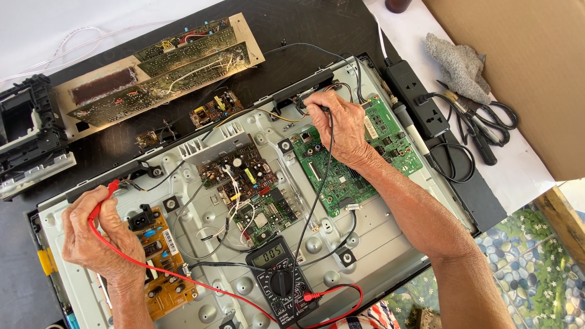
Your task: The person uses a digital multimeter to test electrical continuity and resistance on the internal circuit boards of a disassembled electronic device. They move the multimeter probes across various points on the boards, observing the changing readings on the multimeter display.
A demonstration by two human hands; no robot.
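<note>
— Multimeter (pixel 280 277) sits closest to me, black, dial up, lying on the grey metal back panel (pixel 378 256) of the opened flat screen, its red lead (pixel 183 274) looping off to the left.

— And the hands?

— My left hand (pixel 100 234) has its grip closed on the red probe (pixel 105 198), tip down near the panel's upper left corner, just above the brown power supply board (pixel 159 259). My right hand (pixel 338 125) has its grip pinched together on the black probe (pixel 314 109), tip at the top edge of the green main board (pixel 356 155).

— What makes this go well?

— I judge that both tips need firm, steady contact on bare metal, with fingers kept back on the insulation. The black lead (pixel 317 201) crosses the middle board (pixel 253 189), so I'd keep it slack and off the components, and only glance at the display once both hands are still.

— Anything nearby to mind?

— Scissors (pixel 487 119) and a power strip (pixel 417 97) lie well apart on the desk (pixel 518 164).
</note>
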